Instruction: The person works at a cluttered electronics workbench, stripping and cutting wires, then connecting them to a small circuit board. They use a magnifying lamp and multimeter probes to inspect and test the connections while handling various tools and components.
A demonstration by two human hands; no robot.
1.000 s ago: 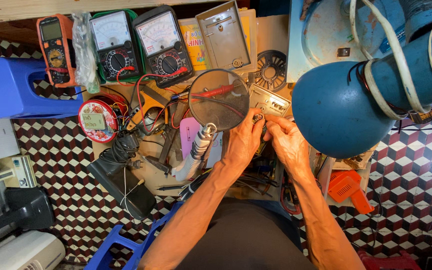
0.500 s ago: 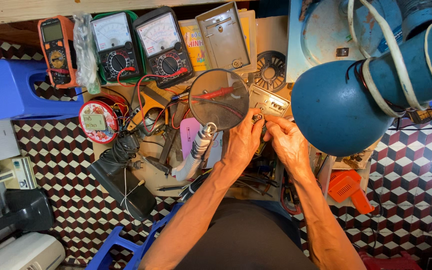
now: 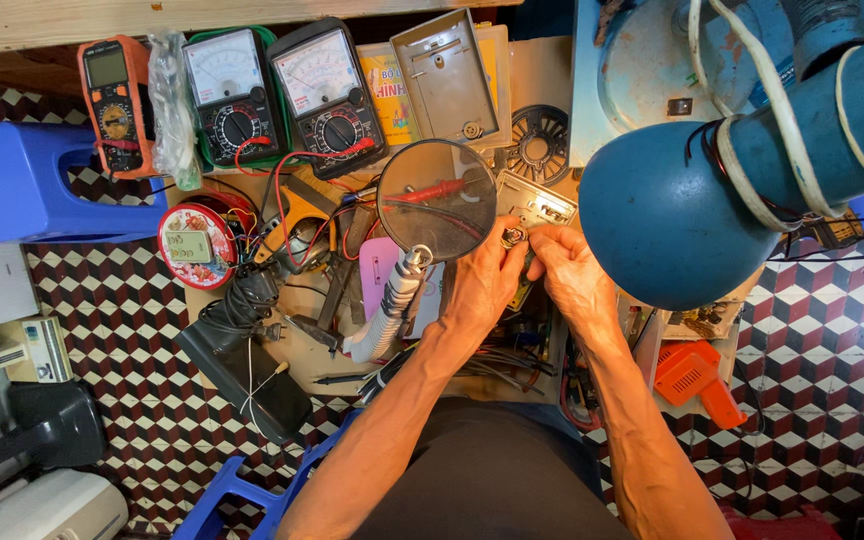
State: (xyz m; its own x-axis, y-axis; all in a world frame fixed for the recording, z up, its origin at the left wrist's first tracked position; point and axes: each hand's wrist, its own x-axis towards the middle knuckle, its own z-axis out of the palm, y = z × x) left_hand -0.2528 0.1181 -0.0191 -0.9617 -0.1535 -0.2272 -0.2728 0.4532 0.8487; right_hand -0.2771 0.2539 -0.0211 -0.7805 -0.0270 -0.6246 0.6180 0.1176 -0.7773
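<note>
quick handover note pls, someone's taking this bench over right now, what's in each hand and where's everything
Left hand and right hand: together pinching a small metal part at their fingertips, just under the round magnifier on its flexible neck.
Beside the part: a grey circuit board on the bench.
Further left: two analog meters, an orange digital meter, a red round tin.
Blue lamp hangs over the right side.
Done or left: cannot tell; the part is in hand, not set down.
</note>
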